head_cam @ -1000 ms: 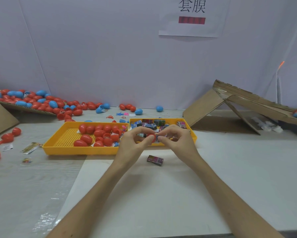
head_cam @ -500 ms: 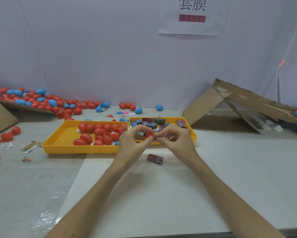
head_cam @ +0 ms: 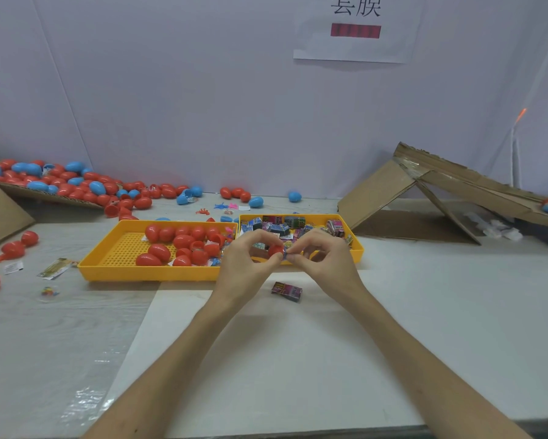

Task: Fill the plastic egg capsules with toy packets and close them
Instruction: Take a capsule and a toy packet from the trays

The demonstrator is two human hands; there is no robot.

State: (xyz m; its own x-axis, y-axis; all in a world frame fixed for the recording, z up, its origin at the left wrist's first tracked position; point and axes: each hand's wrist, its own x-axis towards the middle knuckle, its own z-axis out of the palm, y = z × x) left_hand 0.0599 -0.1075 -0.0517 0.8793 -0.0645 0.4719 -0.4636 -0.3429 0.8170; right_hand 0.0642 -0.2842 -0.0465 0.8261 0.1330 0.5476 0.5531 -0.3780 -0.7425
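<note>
Red plastic showed between the fingertips: the left hand (head_cam: pixel 247 264) pinched an egg capsule (head_cam: pixel 275 249) just in front of the yellow packet tray (head_cam: pixel 355 252), while the right hand (head_cam: pixel 324 261) pinched a small toy packet (head_cam: pixel 287 255) against its mouth, so the filling step seemed in hand. Next, I judged, the packet needed pushing fully inside before closing. Fingers hid the capsule's opening, and its other half could not be made out.

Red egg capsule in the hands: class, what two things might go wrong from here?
1. The left hand grips the red capsule only at the fingertips; pushing in the packet pinched by the right hand could make it slip.
2. A loose packet lies below on the table and might get overlooked.
</note>
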